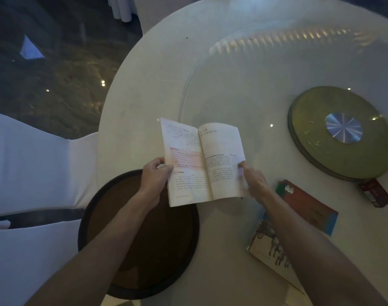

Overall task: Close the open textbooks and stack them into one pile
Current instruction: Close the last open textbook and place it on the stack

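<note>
An open textbook (201,161) with printed white pages is held up over the near part of the round table. My left hand (154,178) grips its left page edge, thumb on the page. My right hand (253,180) pinches the right page edge. To the right, partly under my right forearm, a red and blue covered book (310,206) lies on the table. A second book with a picture of figures (268,244) lies nearer to me, partly covered by the arm.
A dark round tray (144,272) sits at the table's near edge below the open book. A glass turntable (276,85) on a green round base (316,120) fills the table's middle. A small red box (376,193) lies at right. White-covered chairs (34,162) stand at left.
</note>
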A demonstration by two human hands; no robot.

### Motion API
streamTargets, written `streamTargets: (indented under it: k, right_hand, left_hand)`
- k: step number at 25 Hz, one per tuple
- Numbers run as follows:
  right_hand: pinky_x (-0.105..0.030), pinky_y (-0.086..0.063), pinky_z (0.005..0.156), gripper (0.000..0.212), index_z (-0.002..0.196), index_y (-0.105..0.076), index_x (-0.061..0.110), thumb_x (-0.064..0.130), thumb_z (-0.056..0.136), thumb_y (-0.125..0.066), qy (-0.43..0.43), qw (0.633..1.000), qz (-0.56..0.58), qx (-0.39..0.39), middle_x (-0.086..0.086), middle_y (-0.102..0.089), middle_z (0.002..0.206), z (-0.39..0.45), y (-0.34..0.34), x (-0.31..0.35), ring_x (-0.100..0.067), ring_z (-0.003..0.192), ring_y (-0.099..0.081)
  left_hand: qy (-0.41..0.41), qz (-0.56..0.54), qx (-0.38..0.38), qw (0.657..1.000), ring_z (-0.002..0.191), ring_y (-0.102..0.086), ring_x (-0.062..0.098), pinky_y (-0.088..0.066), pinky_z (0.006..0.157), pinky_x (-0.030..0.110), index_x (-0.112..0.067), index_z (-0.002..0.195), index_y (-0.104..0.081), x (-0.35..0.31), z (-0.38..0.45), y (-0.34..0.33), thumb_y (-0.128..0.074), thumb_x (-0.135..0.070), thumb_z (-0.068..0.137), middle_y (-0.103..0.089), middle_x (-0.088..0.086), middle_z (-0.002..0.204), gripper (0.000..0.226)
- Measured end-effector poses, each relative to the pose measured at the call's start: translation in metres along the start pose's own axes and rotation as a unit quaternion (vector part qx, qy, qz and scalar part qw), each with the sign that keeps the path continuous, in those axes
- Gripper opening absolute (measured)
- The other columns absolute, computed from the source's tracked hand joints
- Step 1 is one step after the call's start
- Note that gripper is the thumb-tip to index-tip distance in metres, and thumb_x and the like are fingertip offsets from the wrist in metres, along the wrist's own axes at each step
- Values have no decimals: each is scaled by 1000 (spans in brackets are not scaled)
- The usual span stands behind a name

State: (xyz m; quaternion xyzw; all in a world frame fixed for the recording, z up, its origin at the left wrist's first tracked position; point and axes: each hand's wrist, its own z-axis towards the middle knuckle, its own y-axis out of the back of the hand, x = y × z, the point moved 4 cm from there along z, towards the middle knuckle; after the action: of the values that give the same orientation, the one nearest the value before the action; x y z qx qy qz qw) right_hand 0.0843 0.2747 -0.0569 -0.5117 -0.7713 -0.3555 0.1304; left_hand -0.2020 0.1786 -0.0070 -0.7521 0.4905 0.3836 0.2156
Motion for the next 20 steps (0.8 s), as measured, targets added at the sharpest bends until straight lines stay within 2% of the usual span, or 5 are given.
streamTargets:
  k: [4,7,10,17,20]
  right_hand:
    - [-55,-57,99,30,119,-65,7,27,97,-64,-7,990,136,43,-13,-72,110,-29,6,-33,-34,100,-71]
    - [-59,-57,98,23,119,-68,11,15,96,-66,19,988,148,37,-13,-76,115,-50,19,-53,-34,103,-75]
    - [-60,-58,95,17,111,-71,2,6,97,-63,36,989,136,32,-18,-77,111,-75,31,-69,-38,102,-75]
    - [-39,-62,66,14,107,-67,-3,2,100,-56,24,985,170,17,-18,-76,103,-121,38,-123,-29,86,-75]
    - [-38,-61,63,23,104,-71,0,14,103,-53,11,979,204,13,-21,-76,104,-129,30,-146,-32,87,-75]
  left_hand:
    - [-14,45,40,998,87,-77,19,-62,61,31,-13,121,-66,-18,-14,-9,-60,-10,97,-74,6,109,24]
    - [-31,69,61,995,93,-75,24,-62,64,34,-11,121,-68,-26,-29,-26,-62,-9,95,-73,8,112,26]
    - [-38,98,106,989,97,-74,27,-63,71,38,-10,116,-73,-22,-52,-50,-64,-9,92,-75,9,107,26]
    - [-31,145,196,969,100,-73,26,-63,75,39,-11,130,-67,37,-99,-101,-66,-20,95,-74,10,116,36]
    - [-25,164,235,958,96,-72,27,-64,75,36,-10,128,-67,67,-115,-116,-59,-21,100,-70,9,114,31]
